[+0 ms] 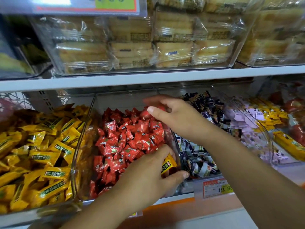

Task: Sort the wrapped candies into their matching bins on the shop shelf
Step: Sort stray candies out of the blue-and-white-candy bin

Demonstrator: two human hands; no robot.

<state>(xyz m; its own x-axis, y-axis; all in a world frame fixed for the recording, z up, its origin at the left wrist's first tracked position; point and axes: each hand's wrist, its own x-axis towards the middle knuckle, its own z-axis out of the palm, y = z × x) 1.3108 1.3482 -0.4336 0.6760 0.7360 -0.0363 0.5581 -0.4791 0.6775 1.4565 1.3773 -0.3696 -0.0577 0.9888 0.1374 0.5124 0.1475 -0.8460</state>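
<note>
Spanning the view, a white shop shelf (148,78) carries clear bins on two levels. The landmark is the red-candy bin (122,100), filled with red candies (128,141). Left of it lie yellow candies (41,154); right of it, dark-and-white candies (198,159), then lilac candies (244,126). Above it stand wrapped biscuit packs (132,47). A price tag (217,187) hangs on the shelf edge, below and right of it.

Left hand (148,177): at the bin's front right corner. Grip closed; the fingers curl round one yellow candy (167,166), which sits just above the red pile and touches the bin's right wall.

Right hand (179,118): over the rear of the bin. Grip nearly closed; thumb and curled fingers pinch a red wrapped piece (159,108), blurred.
</note>
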